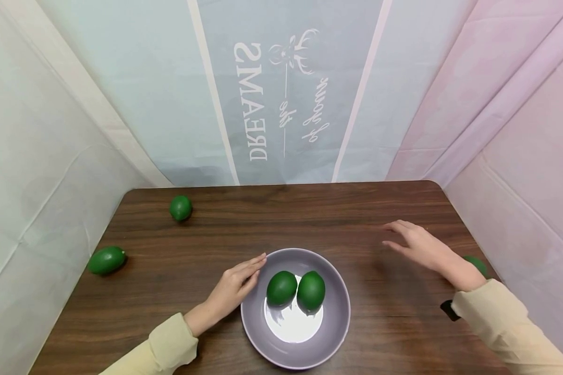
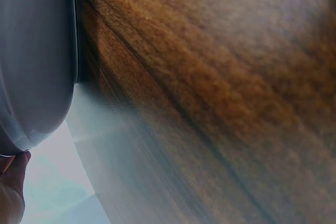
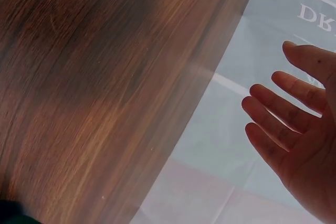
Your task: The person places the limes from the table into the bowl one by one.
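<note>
The left hand point(image 1: 236, 284) rests straight-fingered at ten o'clock on the bowl point(image 1: 335, 333) holding two limes point(image 1: 282, 288), while the empty, wide right hand point(image 1: 417, 245), toward two o'clock, could roll the half-hidden lime point(image 1: 477, 264) off the table point(image 1: 286, 224) if its wrist dips

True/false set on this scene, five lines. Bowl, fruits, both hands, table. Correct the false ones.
1. Exactly two green fruits are in the bowl. True.
2. The right hand grips a fruit. False: the right hand holds nothing, fingers extended.
3. The left hand is at the bowl's side. True.
4. Every fruit is in the bowl. False: the far-left fruit, the near-left fruit and the right-side fruit, partly hidden by the arm, are outside it.
5. The table is dark brown. True.
</note>
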Available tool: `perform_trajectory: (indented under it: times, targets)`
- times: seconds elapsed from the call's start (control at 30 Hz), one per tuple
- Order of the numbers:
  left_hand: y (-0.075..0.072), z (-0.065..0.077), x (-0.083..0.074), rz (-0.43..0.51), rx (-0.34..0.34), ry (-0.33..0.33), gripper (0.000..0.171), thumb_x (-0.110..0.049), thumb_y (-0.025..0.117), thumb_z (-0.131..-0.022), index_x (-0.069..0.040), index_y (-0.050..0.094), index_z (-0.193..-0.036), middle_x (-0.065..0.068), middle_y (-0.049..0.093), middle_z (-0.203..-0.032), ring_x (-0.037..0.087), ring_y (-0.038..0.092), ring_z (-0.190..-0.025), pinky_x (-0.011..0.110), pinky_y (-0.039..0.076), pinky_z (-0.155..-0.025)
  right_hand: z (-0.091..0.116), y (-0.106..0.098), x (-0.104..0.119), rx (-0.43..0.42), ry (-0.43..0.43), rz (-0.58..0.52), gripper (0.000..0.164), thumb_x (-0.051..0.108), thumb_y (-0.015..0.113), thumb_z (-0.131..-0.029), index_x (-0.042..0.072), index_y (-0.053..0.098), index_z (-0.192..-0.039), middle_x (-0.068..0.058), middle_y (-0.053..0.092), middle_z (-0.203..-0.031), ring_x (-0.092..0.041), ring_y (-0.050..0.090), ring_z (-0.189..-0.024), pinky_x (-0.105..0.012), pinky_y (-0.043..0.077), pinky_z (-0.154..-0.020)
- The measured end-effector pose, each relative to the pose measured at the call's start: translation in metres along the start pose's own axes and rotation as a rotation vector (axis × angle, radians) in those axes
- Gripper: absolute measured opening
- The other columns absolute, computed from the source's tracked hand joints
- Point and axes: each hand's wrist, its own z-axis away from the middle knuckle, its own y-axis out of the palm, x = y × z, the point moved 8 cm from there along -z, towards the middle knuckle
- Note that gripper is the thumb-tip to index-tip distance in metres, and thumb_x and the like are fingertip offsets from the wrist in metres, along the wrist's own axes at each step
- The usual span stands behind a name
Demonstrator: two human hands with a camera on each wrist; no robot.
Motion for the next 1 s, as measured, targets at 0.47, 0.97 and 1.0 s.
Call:
perform_trajectory:
  times: [0.47,0.97,1.0]
  targets:
    - [-0.001,0.002,0.0,-0.002,-0.002,0.004,0.03,0.003,0.059,-0.082,0.005,0.062,-0.113,0.016,0.059,-0.118,0.025,0.058,-0.107,0.015,0.04,-0.094,0.011,-0.006,-0.017,0.033,0.089,-0.026,0.036,0.019,0.06,-0.089,-0.002,0.053,-0.118,-0.022,0.055,-0.113,-0.039,0.053,-0.104,-0.052,0.046,-0.081]
    - [0.0,0.0,-0.001,-0.008,0.004,0.003,0.03,0.003,0.059,-0.083,0.006,0.062,-0.112,0.015,0.059,-0.119,0.024,0.058,-0.108,0.016,0.041,-0.093,0.023,-0.011,-0.034,-0.007,0.125,0.001,0.034,0.017,0.061,-0.087,-0.004,0.055,-0.114,-0.023,0.057,-0.108,-0.04,0.054,-0.1,-0.054,0.046,-0.077]
    - [0.0,0.0,-0.002,-0.008,0.001,0.006,0.03,0.003,0.059,-0.082,0.006,0.062,-0.112,0.015,0.059,-0.119,0.025,0.058,-0.107,0.018,0.043,-0.092,0.024,-0.011,-0.035,-0.005,0.133,0.001,0.035,0.017,0.061,-0.088,-0.004,0.055,-0.114,-0.023,0.057,-0.108,-0.04,0.054,-0.1,-0.054,0.046,-0.078]
